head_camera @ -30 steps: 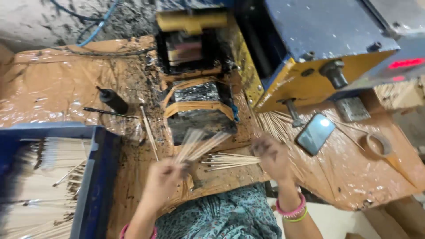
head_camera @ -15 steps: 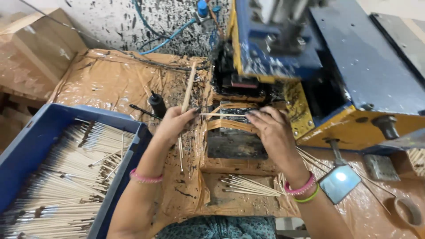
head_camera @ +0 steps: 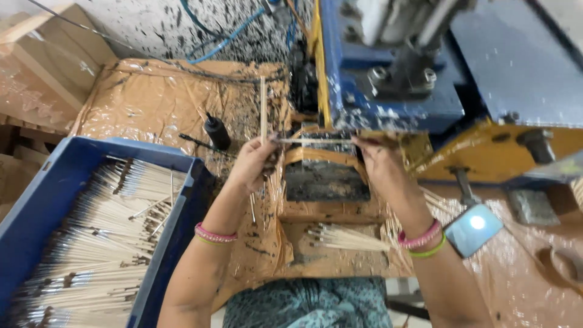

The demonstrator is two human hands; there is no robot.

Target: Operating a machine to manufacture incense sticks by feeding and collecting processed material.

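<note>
Nearest the camera, a lap in teal patterned cloth [head_camera: 313,304]. Just beyond it, a small pile of pale sticks [head_camera: 346,238] lying loose on the brown taped board [head_camera: 316,258]. To the left, a blue crate [head_camera: 54,200] heaped with thin sticks [head_camera: 91,243], dark-tipped at the far end. To the right, a phone [head_camera: 473,229] flat on the brown sheeting, screen glaring.

Further out, both forearms reaching forward, pink bangles at each wrist. Left hand [head_camera: 252,164] pinched shut on one end of a slim bundle of sticks [head_camera: 313,141]; right hand [head_camera: 379,161] pinched shut on the other end. Bundle held level, crosswise, just above the black-smeared tray [head_camera: 325,182] at the machine's mouth. Touching the tray or not: could not tell. One long stick [head_camera: 263,109] standing upright-looking beside the left fingers, running away from them.

Left of that, a small black bottle [head_camera: 217,132] upright on the splattered sheeting.

Farthest, the blue and yellow machine [head_camera: 425,91], spattered black, and blue hoses [head_camera: 231,36] across the speckled wall.
</note>
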